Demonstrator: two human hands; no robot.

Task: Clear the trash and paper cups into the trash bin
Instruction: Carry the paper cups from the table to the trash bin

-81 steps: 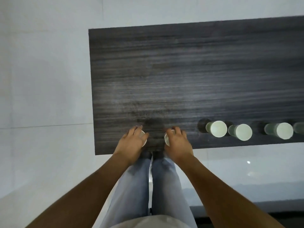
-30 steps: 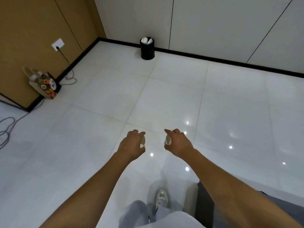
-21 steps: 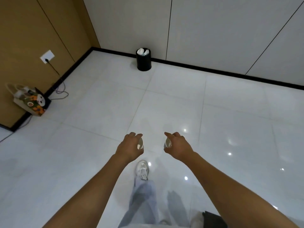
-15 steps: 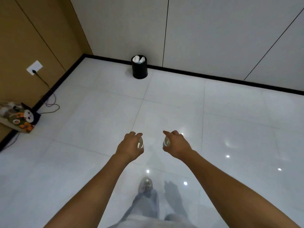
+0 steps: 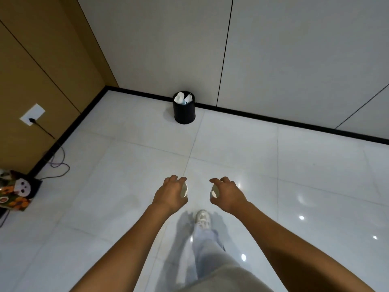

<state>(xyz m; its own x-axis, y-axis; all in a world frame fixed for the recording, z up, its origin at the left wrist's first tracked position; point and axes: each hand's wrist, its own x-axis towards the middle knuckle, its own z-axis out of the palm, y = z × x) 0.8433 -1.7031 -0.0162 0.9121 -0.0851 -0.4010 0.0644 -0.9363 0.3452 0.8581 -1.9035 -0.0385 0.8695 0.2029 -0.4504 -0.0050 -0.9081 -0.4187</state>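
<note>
Paper cups, head view: two are carried, one in each hand, over a glossy white tiled floor (image 5: 231, 157). Left hand (image 5: 170, 196) curls its fingers round a white paper cup (image 5: 184, 190), whose open mouth faces inward toward the other hand. Right hand (image 5: 228, 194) grips a second paper cup (image 5: 214, 191) in the same manner, mouth turned inward; only a sliver of each cup shows past the fingers. The two hands are held level, near each other but apart, with both forearms extended forward. Black trash bin (image 5: 184, 110) stands upright on the floor ahead, well apart from the hands, against the black baseboard (image 5: 273, 121) of a pale panelled wall (image 5: 273, 49); white crumpled paper and cups (image 5: 182, 98) already fill its top. One white sneaker (image 5: 203, 218) and a light trouser leg (image 5: 207, 243) appear below the hands. At left, a brown wall (image 5: 37, 66) bears a white socket (image 5: 32, 114) with a dark cable (image 5: 56, 161) trailing to the floor, near a printed bag (image 5: 15, 192) at the frame edge
</note>
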